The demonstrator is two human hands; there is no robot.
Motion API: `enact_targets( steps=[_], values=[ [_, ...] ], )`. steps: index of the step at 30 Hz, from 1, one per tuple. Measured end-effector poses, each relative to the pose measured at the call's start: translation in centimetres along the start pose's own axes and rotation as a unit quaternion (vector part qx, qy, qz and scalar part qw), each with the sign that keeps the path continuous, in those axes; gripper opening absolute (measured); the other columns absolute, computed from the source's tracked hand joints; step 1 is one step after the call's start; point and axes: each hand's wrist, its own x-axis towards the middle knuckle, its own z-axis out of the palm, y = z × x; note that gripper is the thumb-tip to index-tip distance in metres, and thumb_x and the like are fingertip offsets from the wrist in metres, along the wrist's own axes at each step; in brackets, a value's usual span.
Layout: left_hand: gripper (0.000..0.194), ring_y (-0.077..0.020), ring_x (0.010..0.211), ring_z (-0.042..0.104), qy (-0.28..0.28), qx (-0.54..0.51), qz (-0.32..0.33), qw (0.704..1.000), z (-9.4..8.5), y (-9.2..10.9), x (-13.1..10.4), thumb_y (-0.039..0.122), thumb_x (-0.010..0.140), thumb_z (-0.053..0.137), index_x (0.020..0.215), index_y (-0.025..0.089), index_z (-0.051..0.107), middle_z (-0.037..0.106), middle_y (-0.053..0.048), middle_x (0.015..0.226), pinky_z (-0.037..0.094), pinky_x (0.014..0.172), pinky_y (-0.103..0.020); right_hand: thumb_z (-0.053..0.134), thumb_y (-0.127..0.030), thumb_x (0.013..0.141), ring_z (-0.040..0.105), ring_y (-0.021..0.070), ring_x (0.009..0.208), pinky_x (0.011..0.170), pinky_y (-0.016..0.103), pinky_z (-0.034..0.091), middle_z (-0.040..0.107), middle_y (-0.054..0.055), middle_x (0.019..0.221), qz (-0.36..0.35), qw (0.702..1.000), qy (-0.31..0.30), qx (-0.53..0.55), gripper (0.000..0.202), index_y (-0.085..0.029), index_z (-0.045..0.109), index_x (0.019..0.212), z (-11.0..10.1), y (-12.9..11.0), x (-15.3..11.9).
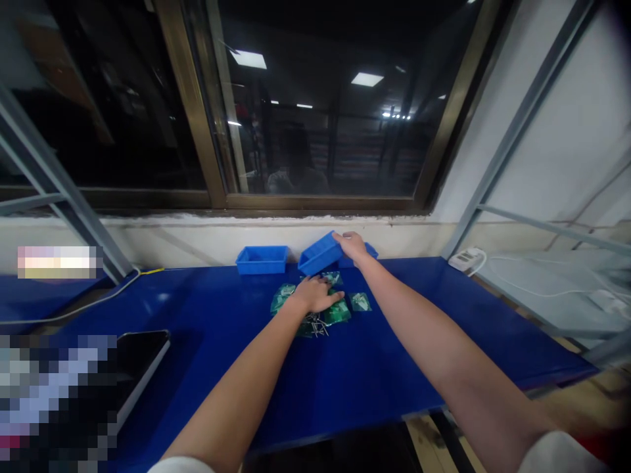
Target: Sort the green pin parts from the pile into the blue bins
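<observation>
My right hand [352,247] grips the raised far right end of a blue plastic bin [319,255], which tilts down toward the left. Just in front of the bin, my left hand [315,293] lies with fingers spread over a pile of small green plastic packets [338,311]. Loose silvery pieces like screws or nails [318,326] show under its near side; their exact kind is too small to tell. One separate green packet [361,302] rests right of the pile. Behind my right hand, another blue bin [373,251] is mostly hidden.
A blue bin [261,260] stands upright by the wall on the left. All this is on a blue table [355,374] below a dark window [325,131]. A dark screen-like device [142,358], partly pixelated, lies front left. A white power strip [467,259] sits at the far right.
</observation>
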Motion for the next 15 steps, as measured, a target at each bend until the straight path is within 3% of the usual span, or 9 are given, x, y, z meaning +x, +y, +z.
enact_targets(
  steps=[4, 8, 12, 15],
  values=[
    [0.072, -0.0279, 0.124, 0.04, 0.026, -0.023, 0.004, 0.999, 0.2, -0.6, -1.0, 0.071, 0.079, 0.02, 0.123, 0.024, 0.053, 0.05, -0.009, 0.132, 0.024, 0.104, -0.045, 0.07, -0.049, 0.059, 0.052, 0.0242, 0.112, 0.093, 0.036, 0.04, 0.054, 0.012, 0.123, -0.124, 0.984, -0.12, -0.045, 0.072, -0.019, 0.05, 0.121, -0.1, 0.0, -0.3],
    [0.078, -0.0293, 0.123, 0.042, 0.019, -0.036, 0.015, 0.999, 0.1, -0.9, -1.3, 0.073, 0.077, 0.022, 0.128, 0.021, 0.049, 0.05, -0.012, 0.131, 0.025, 0.103, -0.044, 0.069, -0.04, 0.065, 0.029, 0.0281, 0.131, 0.104, 0.043, 0.027, 0.034, 0.012, 0.142, -0.259, 0.922, -0.191, -0.214, 0.07, -0.022, 0.046, 0.129, -0.5, 0.8, -1.2],
    [0.074, -0.0289, 0.119, 0.046, 0.017, -0.058, 0.027, 0.998, -0.7, -1.5, -1.2, 0.071, 0.079, 0.023, 0.13, 0.022, 0.046, 0.05, -0.011, 0.131, 0.033, 0.099, -0.042, 0.057, -0.039, 0.076, 0.02, 0.0345, 0.133, 0.102, 0.057, 0.019, 0.028, 0.011, 0.146, -0.274, 0.844, -0.262, -0.378, 0.062, -0.023, 0.04, 0.134, -0.3, 2.2, -1.9],
    [0.067, -0.0254, 0.117, 0.049, 0.098, -0.053, 0.04, 0.993, -1.4, -3.1, -1.5, 0.065, 0.082, 0.027, 0.128, 0.02, 0.047, 0.054, -0.01, 0.128, 0.037, 0.097, -0.037, 0.05, -0.045, 0.08, 0.014, 0.0344, 0.135, 0.101, 0.058, 0.019, 0.021, 0.009, 0.149, -0.286, 0.829, -0.258, -0.405, 0.072, -0.023, 0.021, 0.142, -0.4, 3.3, -2.1]
  ],
)
